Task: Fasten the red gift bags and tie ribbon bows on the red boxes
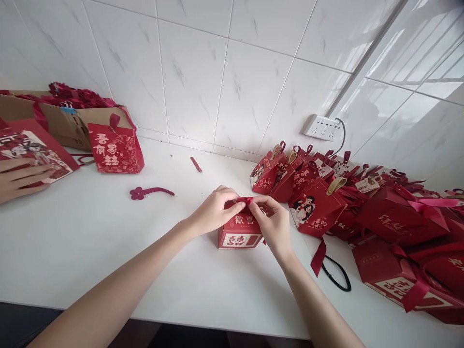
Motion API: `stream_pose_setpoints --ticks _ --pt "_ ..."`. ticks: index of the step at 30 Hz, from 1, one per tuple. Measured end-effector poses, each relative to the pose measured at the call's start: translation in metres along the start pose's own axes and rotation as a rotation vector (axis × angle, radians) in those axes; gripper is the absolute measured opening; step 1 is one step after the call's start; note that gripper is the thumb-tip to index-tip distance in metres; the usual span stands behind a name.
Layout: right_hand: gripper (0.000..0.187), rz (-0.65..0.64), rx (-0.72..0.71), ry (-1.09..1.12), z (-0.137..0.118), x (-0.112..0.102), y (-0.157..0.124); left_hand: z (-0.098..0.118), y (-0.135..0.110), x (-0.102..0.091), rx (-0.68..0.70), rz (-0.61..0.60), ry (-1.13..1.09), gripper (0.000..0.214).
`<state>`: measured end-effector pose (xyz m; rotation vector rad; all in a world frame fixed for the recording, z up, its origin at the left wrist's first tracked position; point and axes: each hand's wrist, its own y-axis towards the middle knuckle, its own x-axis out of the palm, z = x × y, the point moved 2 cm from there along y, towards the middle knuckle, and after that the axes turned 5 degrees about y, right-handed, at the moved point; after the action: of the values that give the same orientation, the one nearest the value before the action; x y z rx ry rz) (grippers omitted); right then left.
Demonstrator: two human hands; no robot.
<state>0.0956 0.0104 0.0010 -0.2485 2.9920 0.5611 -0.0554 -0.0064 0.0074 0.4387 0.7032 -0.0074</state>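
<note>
A small red gift box [240,240] with white panels and dark characters stands upright on the white table in front of me. On its top lies a red ribbon [248,201], gathered into a knot or bow. My left hand [223,208] pinches the ribbon from the left, thumb against fingers. From the right, my right hand [271,220] pinches the same ribbon, its fingertips close to the left ones. The fingers partly cover the box's top, so the exact shape of the knot is hidden.
A pile of red gift boxes [315,208] fills the right side; a black loop [337,273] lies before it. A flower-ended red strap [152,192] and a red strip [196,164] lie leftward. Another person's hand [21,179] touches a red box beside a ribbon-filled carton [65,123].
</note>
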Motion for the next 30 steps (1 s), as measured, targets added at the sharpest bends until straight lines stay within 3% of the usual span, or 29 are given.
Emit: stream_pose_setpoints --ticks 19,22,26,30 --pt "0.007 -0.090 -0.094 -0.101 0.001 -0.009 0.010 -0.001 0.001 0.006 -0.096 -0.048 -0.149 0.029" --pt "0.005 -0.071 -0.209 -0.185 0.000 -0.014 0.010 -0.003 0.001 0.003 -0.114 -0.052 -0.216 0.028" --pt "0.005 -0.163 -0.452 -0.419 -0.007 -0.015 0.005 -0.004 0.000 0.000 -0.155 -0.030 -0.304 0.029" --pt "0.003 -0.173 -0.543 -0.591 -0.009 -0.015 0.004 -0.006 -0.001 0.000 -0.172 -0.027 -0.344 0.028"
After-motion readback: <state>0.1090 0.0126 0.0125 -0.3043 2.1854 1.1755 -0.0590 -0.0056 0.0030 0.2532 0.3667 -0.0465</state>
